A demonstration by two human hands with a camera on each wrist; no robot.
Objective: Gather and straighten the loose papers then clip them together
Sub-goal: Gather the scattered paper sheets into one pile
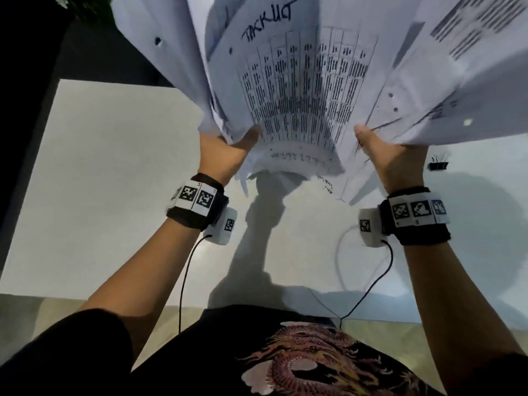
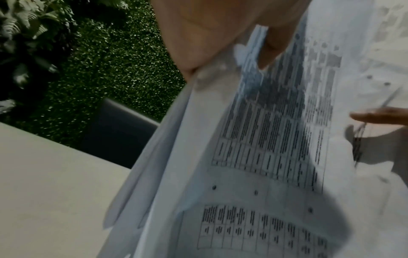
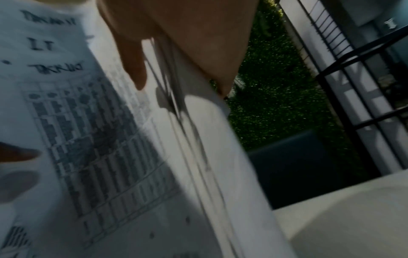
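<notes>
Left hand (image 1: 225, 151) has a grip on the left edge of the papers (image 1: 300, 90), thumb on the front sheet, fingers hidden behind the stack. Papers are held up off the surface (image 1: 114, 181), roughly upright and bowed toward me, printed table facing me, bottom edges hanging just above the surface, none visibly resting on it. Sheets are fanned: several peel away on the left, a separate bunch splays out on the right, bottom corners ragged and uneven. Right hand (image 1: 391, 155) grips the right side the same way, thumb in front, fingers behind and out of view. Binder clip (image 1: 438, 165) sits on the surface to my right, near the right wrist, untouched. My read: gathering is done, squaring isn't. Risks: outer sheets on both sides look only loosely caught, so easing either grip to tap the stack down could let them slide out. The bow in the stack means the edges won't land flat together, so tapping may crumple the ragged corners instead of aligning them. Reaching for the clip leaves one hand holding a splayed stack, which could fan out further or drop.
</notes>
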